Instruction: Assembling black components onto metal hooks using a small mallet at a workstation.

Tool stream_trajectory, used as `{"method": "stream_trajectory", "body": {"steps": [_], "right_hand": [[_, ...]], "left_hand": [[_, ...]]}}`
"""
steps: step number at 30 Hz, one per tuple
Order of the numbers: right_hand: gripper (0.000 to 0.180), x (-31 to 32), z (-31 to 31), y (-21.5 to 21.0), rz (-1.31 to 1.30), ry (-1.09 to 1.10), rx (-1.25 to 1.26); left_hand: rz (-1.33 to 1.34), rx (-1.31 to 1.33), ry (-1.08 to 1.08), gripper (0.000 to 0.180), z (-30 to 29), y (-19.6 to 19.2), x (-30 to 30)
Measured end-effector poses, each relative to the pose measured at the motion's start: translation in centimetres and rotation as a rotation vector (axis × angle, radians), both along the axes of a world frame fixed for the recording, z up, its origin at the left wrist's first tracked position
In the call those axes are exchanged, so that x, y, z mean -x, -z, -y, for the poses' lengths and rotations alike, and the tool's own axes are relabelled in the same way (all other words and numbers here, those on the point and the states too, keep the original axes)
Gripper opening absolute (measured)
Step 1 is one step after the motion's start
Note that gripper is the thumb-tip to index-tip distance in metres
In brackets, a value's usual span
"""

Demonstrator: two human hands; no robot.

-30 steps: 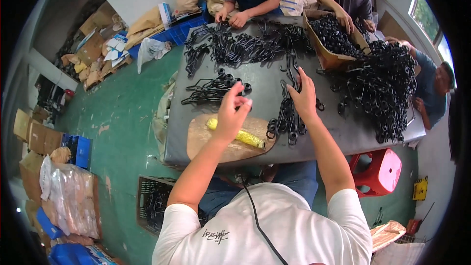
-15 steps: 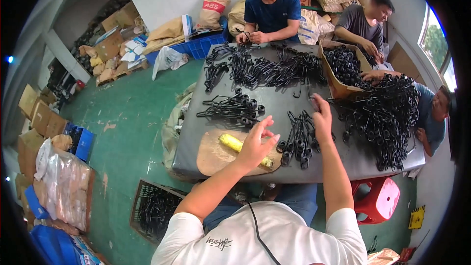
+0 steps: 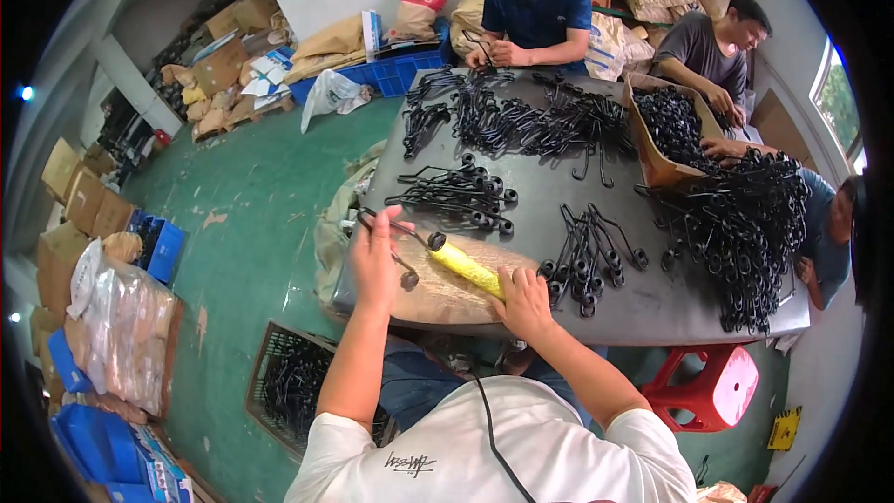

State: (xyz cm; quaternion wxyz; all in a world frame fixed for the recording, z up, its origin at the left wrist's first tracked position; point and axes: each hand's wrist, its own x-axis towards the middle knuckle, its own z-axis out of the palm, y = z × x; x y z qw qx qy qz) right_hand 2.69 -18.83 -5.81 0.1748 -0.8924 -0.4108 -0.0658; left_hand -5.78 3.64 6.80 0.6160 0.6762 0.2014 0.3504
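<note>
My left hand (image 3: 375, 256) is closed on a black bent rod with round ends (image 3: 369, 214), above the left part of a brown board (image 3: 419, 303). One round end of that rod meets the far-left tip of a yellow cylinder (image 3: 464, 267), which lies slantwise over the board. My right hand (image 3: 526, 305) grips the cylinder's near-right end. Beyond the board rests a bunch of similar black rods (image 3: 456, 191), and another bunch (image 3: 591, 256) lies to the right of my right hand.
A large heap of black rods (image 3: 745, 233) and a filled cardboard box (image 3: 656, 163) occupy the table's right side. More rods (image 3: 521, 121) line the far side. Three co-workers sit around. A black crate (image 3: 279, 377) stands at lower left, a red stool (image 3: 712, 387) at right.
My left hand has moved left and now holds a black bent rod. My right hand has come down from the right onto the yellow cylinder. The view has shifted slightly.
</note>
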Motion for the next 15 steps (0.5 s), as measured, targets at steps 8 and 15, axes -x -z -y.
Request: {"method": "stream_trajectory", "body": {"steps": [8,15], "right_hand": [[0.052,-0.2,-0.3,2.1,-0.617,-0.052,-0.045],[0.025,4.3,3.4,-1.3,-1.525,0.144,-0.752]], "left_hand": [[0.006,0.064,0.069,0.030,-1.4,1.5,1.0],[-0.164,-0.170,0.229,0.025,-1.7,6.4,-2.0]]}}
